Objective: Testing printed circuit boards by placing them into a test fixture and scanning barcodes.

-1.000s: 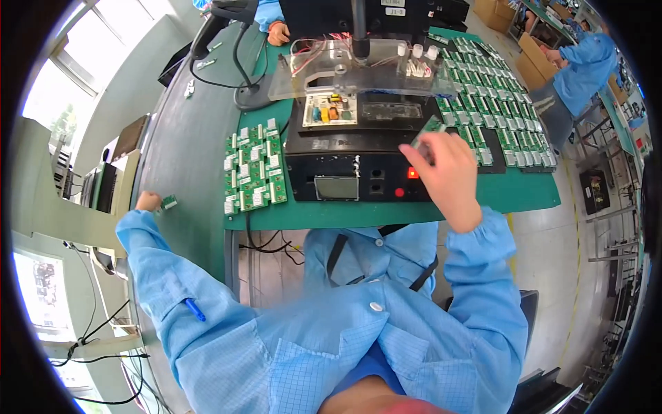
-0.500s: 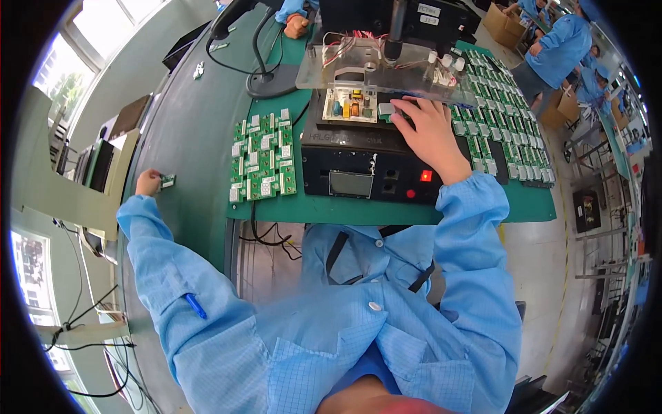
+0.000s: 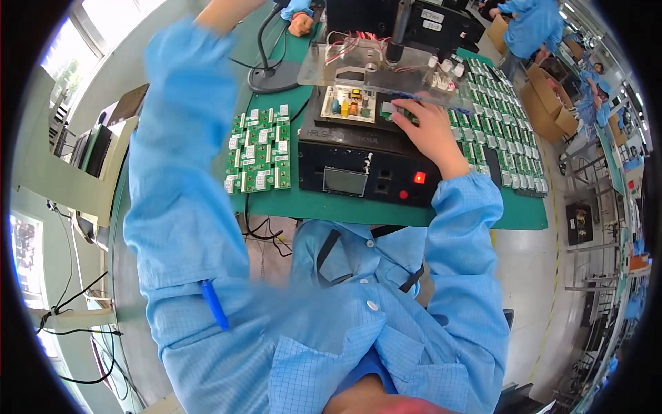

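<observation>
My right hand (image 3: 431,129) reaches over the front of a black test fixture (image 3: 331,146), thumb and forefinger closed on a small circuit board (image 3: 389,108) with a pale grey part on it. Directly left of that board, a larger board with yellow, blue and orange components (image 3: 350,103) lies in the fixture. A clear plate (image 3: 376,69) with wires hangs above both. My left arm is raised along the left side, blurred by motion. Only the wrist end of my left hand (image 3: 231,12) shows at the top edge; its fingers are cut off.
A block of small green boards (image 3: 258,152) lies left of the fixture, with a black stand base (image 3: 272,78) behind it. Many more boards (image 3: 507,124) stand in rows on the right. Another person's hand (image 3: 301,25) rests at the far edge. Cardboard boxes (image 3: 548,100) are beyond.
My left hand has swung up and away from a small circuit board on the left of the table to the top edge. My right hand stays at the fixture.
</observation>
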`<state>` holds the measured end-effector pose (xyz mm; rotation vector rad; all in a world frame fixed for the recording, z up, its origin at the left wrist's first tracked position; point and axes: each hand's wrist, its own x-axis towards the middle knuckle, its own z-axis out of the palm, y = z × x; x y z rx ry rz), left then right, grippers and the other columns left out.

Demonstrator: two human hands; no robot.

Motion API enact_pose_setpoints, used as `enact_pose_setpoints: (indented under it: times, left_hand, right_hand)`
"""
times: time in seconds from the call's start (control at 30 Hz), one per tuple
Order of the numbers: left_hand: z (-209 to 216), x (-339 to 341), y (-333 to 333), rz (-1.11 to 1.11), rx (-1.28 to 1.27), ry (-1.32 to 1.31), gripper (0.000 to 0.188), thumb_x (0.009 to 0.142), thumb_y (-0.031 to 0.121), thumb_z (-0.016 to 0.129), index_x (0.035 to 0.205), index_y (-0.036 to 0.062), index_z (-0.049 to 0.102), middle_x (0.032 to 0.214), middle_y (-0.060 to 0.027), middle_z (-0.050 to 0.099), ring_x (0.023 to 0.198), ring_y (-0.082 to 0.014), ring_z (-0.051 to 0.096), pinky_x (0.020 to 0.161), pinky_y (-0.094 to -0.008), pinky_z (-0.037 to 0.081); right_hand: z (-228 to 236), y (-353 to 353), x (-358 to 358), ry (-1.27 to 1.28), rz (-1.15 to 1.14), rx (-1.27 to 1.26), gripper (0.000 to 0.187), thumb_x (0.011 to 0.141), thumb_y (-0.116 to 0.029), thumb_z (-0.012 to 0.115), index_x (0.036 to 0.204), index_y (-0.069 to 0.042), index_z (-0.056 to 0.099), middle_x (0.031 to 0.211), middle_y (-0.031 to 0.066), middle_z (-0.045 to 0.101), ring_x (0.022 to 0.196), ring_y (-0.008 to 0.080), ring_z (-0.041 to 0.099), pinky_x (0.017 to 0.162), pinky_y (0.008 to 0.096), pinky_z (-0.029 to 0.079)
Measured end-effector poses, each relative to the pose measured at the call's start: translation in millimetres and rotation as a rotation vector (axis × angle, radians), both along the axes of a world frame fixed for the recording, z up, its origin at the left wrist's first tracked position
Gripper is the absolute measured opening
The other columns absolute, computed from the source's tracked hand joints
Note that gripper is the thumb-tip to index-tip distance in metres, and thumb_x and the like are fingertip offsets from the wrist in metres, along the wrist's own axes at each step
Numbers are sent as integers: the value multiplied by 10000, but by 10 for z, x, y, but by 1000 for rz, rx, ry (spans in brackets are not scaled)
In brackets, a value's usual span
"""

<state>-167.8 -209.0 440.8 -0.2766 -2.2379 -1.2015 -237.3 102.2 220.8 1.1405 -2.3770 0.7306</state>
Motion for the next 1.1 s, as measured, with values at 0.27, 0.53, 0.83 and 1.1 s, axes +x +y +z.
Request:
enact_pose_setpoints:
  times: [0.27,0.53,0.83,1.1]
  left_hand:
    - [307,-1100,970,22,7,-212,314,990,269,548,856,23,691,730,-77,642,656,-186,613,626,-324,482]
    - [18,-235,1184,-158,-62,411,170,842,-1,676,985,39,593,807,-22,560,747,-119,531,659,-274,437]
    - [-719,105,1112,86,-581,880,367,792,-37,582,1146,37,641,1015,-117,666,996,-288,650,904,-375,495]
    - [-1456,162,1312,30,-761,93,487,748,10,609,1234,50,621,1086,-66,589,967,-239,638,725,-426,552]
  right_hand:
    - [-25,-8,31,93,136,-135,234,896,-201,701,1094,-80,730,1025,146,691,917,361,654,835,445,515]
    - [-58,590,1117,6,77,-554,153,879,50,622,992,11,718,880,118,691,787,209,656,718,296,509]
    - [-200,826,940,-135,-111,-567,207,943,-30,587,1126,3,678,975,105,697,918,209,638,833,318,496]
    - [341,514,534,66,-33,-350,565,894,-95,647,1423,-12,465,1322,150,624,1317,358,478,1100,449,353]
